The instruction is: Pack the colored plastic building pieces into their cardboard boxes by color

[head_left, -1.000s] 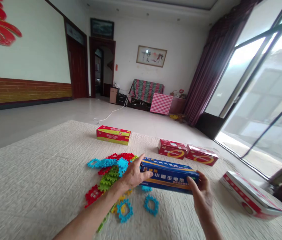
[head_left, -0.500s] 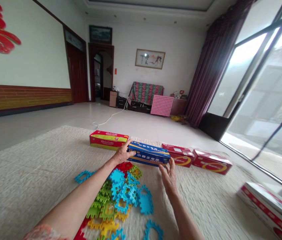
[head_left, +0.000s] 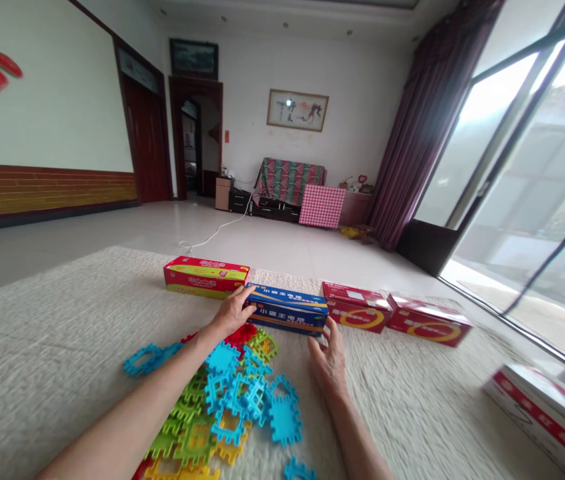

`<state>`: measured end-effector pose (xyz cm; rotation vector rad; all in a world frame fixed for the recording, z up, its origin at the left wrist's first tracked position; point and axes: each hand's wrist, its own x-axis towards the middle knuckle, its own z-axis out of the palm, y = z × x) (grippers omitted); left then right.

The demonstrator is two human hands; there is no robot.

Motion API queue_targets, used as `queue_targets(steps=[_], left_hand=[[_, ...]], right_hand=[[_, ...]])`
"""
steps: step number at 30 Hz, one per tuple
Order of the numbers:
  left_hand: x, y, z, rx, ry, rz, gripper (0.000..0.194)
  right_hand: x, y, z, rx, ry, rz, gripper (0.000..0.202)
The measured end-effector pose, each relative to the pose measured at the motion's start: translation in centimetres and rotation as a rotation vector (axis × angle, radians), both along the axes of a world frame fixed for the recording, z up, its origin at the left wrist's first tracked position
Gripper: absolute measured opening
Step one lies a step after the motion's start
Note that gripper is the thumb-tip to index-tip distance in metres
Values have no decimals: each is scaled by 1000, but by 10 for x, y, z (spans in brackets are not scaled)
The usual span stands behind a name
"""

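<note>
A long blue box with Chinese lettering lies on the pale carpet in front of me. My left hand grips its left end, fingers over the top and thumb against the front face. At the opposite end, my right hand presses its fingertips to the right edge, with the thumb low by the front corner. Just left of the blue box stands a red and yellow-green box. Two dark red boxes, a nearer one and a farther one, continue the row to the right.
Interlocking plastic pieces in blue, green, yellow and red are heaped between my forearms. A white and red box lies at the lower right. Beyond the carpet, a white cord runs over the tiled floor to a low cabinet.
The blue box has shifted slightly left relative to the dark red boxes, uncovering more of the nearer one. Both hands have moved left with it. The view has also shifted a little.
</note>
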<state>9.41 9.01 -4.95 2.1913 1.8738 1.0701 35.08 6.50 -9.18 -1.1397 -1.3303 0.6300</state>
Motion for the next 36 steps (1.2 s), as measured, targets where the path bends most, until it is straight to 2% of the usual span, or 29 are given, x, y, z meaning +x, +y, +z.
queue_targets(steps=[5, 9, 17, 28, 36], left_hand=[[5, -6, 14, -68, 122, 88, 48], [8, -8, 20, -118, 183, 143, 46], [9, 3, 21, -124, 205, 198, 47], [20, 7, 25, -172, 264, 279, 41], [20, 13, 25, -156, 305, 291, 42]], right_hand=[[1, 4, -6, 17, -130, -33, 65], [2, 5, -8, 17, -118, -44, 65], [5, 10, -13, 31, -189, 34, 58], [2, 10, -13, 121, -329, 24, 46], [0, 16, -23, 100, -518, 151, 49]])
